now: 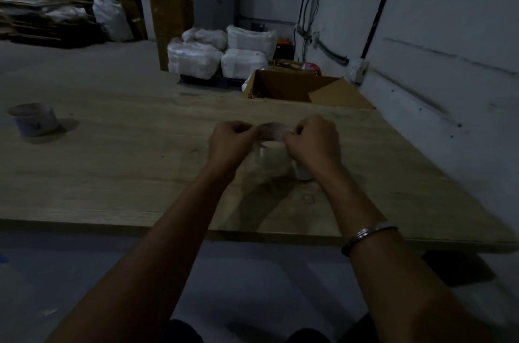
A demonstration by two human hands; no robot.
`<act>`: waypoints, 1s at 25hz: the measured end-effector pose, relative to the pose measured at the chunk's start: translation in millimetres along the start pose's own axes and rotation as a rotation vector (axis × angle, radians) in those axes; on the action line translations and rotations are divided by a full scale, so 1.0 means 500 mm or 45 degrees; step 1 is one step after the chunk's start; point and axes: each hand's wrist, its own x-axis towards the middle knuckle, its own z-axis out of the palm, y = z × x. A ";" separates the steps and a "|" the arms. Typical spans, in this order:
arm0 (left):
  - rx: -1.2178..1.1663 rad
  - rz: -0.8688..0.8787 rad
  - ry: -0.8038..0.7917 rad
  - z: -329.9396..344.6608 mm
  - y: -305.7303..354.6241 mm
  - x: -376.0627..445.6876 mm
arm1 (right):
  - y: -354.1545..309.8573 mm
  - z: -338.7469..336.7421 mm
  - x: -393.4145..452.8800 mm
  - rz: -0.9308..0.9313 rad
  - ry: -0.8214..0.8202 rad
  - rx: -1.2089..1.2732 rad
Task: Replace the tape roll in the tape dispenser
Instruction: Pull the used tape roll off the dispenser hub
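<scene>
Wooden table [118, 174] underneath. Far left of the hands, a small pale tub [33, 119], perhaps a cup, too dim to tell. Beyond them, an open cardboard box [295, 88]; farther back, white wrapped bundles [219, 52] and a leaning cardboard sheet [168, 31].

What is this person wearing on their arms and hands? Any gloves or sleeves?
No gloves or sleeves show: the left hand and right hand are bare, and so are both forearms. The only item worn is a thin silver metal bangle around the right wrist.
</scene>
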 end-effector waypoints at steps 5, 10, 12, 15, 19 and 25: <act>-0.132 -0.178 -0.160 0.086 -0.024 0.009 | 0.103 -0.052 0.032 0.195 0.134 -0.026; -0.212 -0.370 -0.271 0.125 -0.049 -0.024 | 0.137 -0.045 0.029 0.250 0.107 -0.045; -0.274 -0.404 -0.277 0.128 -0.054 -0.021 | 0.144 -0.038 0.032 0.228 0.118 -0.056; -0.265 -0.439 -0.270 0.137 -0.051 -0.022 | 0.147 -0.030 0.040 0.198 0.087 -0.087; -0.205 -0.407 -0.224 0.142 -0.044 -0.024 | 0.150 -0.026 0.041 0.223 -0.006 -0.177; -0.060 -0.350 -0.235 0.140 -0.047 -0.019 | 0.166 -0.022 0.038 0.250 -0.085 -0.238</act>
